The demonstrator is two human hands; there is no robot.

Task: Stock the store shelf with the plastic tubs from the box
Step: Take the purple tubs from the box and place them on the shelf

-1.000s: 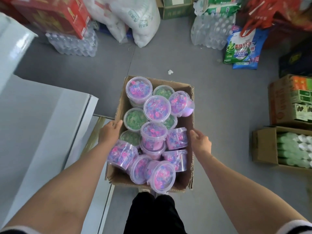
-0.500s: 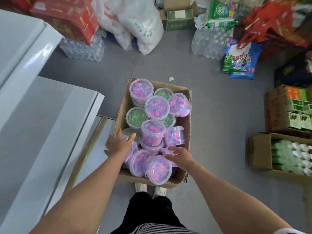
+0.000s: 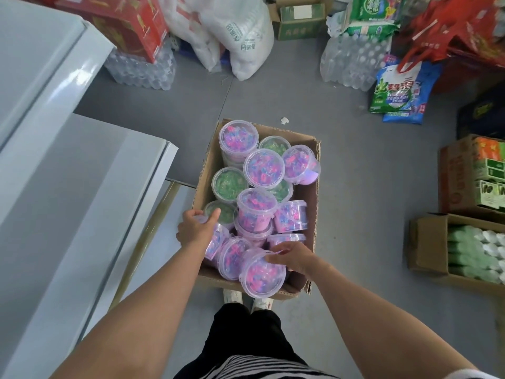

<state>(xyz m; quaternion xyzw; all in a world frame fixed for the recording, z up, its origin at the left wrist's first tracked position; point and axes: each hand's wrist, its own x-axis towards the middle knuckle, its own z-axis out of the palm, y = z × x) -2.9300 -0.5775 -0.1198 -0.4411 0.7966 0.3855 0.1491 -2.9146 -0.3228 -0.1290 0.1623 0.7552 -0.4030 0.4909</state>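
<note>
An open cardboard box (image 3: pixel 311 198) stands on the grey floor, piled with several clear plastic tubs of pink-purple and green beads. My left hand (image 3: pixel 195 228) wraps around a tilted pink tub (image 3: pixel 217 243) at the box's near left edge. My right hand (image 3: pixel 293 257) rests its fingers on the rim of the nearest pink tub (image 3: pixel 262 273), which lies tilted toward me at the front of the box. The white shelf (image 3: pixel 68 187) runs along my left side.
Shrink-wrapped water bottles (image 3: pixel 142 69), a red carton (image 3: pixel 123 23), white sacks (image 3: pixel 240 36) and detergent bags (image 3: pixel 401 91) crowd the far floor. Cardboard boxes (image 3: pixel 429 242) with green packs sit at right. My feet (image 3: pixel 246 296) touch the box's near side.
Both hands left the box's side walls and came down onto the nearest pink tubs. The view has tilted up slightly.
</note>
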